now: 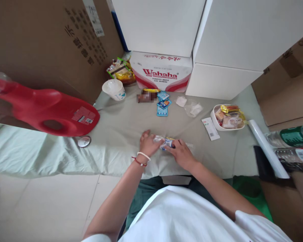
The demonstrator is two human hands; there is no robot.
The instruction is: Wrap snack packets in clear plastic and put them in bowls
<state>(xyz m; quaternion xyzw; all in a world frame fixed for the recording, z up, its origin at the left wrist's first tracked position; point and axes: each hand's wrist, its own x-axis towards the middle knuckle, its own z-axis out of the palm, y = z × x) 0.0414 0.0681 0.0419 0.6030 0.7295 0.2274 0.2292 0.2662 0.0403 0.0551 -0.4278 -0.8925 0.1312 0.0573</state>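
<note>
Near the front edge of the cloth-covered table, a small blue, white and yellow snack packet (169, 143) lies between my two hands, with clear plastic (158, 138) around its left end. My left hand (149, 145), wearing a white and a red bracelet at the wrist, has its fingers closed on the clear plastic. From the other side my right hand (183, 154) grips the packet with thumb and fingers. Farther back lie blue sachets (162, 110) and a partly blurred brown packet (146, 96). Crumpled clear wrappers (193, 108) sit to their right.
A red jug (63, 111) lies on its side at left, by a round badge (84, 141). A paper cup (114, 90), a Wahaha carton (163, 72) and white boxes (227, 80) stand behind. At right are a snack-filled bowl (214, 123), a white packet (210, 128) and plastic bottles (293, 137).
</note>
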